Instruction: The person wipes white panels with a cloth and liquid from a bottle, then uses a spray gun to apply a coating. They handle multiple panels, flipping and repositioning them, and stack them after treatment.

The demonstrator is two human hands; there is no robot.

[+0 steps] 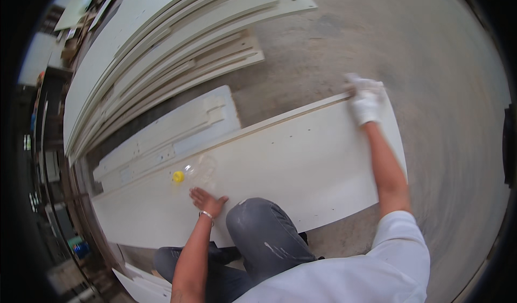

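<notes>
Here the right hand (365,105) clutches a white cloth (362,87) at the far edge of the long white panel (301,163), near its right end; steady strokes along that grooved edge suit it. The left hand (207,200) rests open, flat on the smooth board beside a clear, yellow-capped plastic bottle (195,170).

One large white panel (280,163) on the floor (431,87), one clear plastic bottle (196,169) with one yellow cap (178,177), two hands, left (207,200) bare, right (366,101) wrapped in white cloth, one stack of white boards (177,50).
</notes>
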